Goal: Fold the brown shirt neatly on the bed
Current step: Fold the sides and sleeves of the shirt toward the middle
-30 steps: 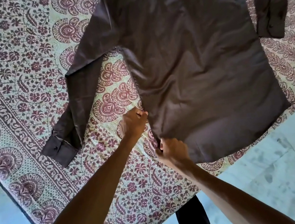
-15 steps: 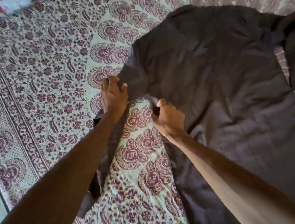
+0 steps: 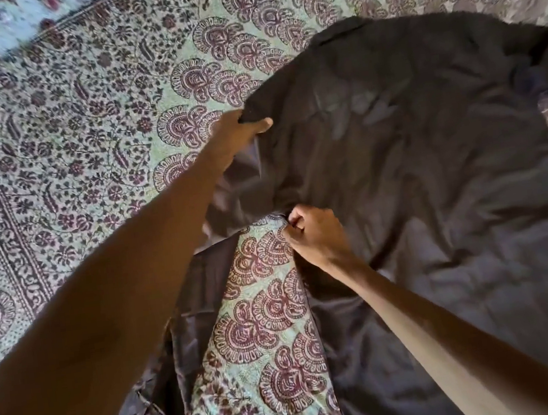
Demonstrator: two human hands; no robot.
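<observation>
The brown shirt lies flat on the bed, collar end away from me and its length running toward me. My left hand grips the shirt's shoulder corner. My right hand, closer to me, pinches its side edge at the armpit. The sleeve trails from that shoulder toward me, so I judge the fold goes rightward across the shirt's back.

Smooth, faintly sheeny woven cloth of the brown shirt; matt printed cotton-like bedspread.
</observation>
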